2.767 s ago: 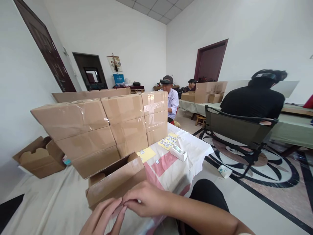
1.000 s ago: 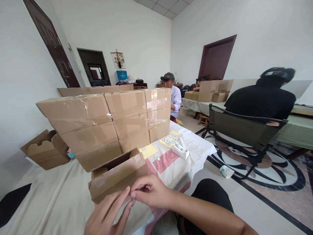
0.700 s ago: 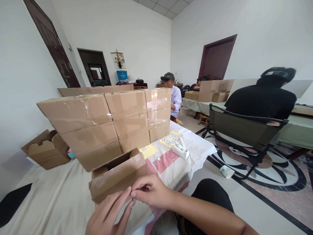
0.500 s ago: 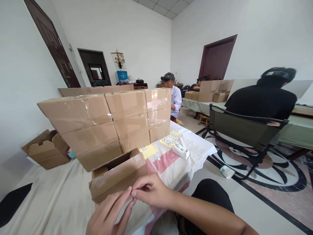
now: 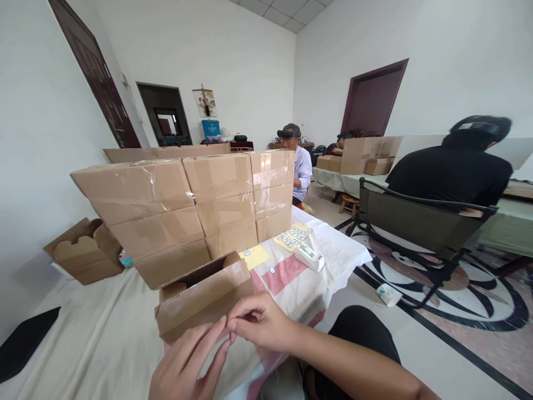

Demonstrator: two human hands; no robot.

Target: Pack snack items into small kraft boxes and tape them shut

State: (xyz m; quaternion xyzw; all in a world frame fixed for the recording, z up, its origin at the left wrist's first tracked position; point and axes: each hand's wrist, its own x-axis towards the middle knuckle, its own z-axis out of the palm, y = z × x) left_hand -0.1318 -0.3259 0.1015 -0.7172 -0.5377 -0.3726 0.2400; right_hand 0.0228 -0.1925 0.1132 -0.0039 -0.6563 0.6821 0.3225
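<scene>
My left hand (image 5: 189,361) and my right hand (image 5: 260,322) meet at the fingertips over the table's front edge. Both are pinched, and whatever lies between the fingertips is too small or hidden to make out. Just beyond them stands an open cardboard box (image 5: 208,300). Past its right end, a small white-and-blue piece (image 5: 272,270) rests on a pink patch of the cloth. A white tape dispenser (image 5: 309,258) sits near the right edge. Behind it, a yellow sheet (image 5: 292,238) carries several similar small pieces. Another yellow sheet (image 5: 256,256) lies partly behind the open box.
Stacked cardboard boxes (image 5: 187,205) form a wall across the table. At the left are another open box (image 5: 85,253) and a black flat item (image 5: 27,344). A paper cup (image 5: 388,295) lies on the floor. One person (image 5: 449,161) sits in a folding chair; another (image 5: 302,166) sits behind the boxes.
The whole view has shifted slightly, so the scene sits a little further right. My hands keep the same pinched pose, fingertips together.
</scene>
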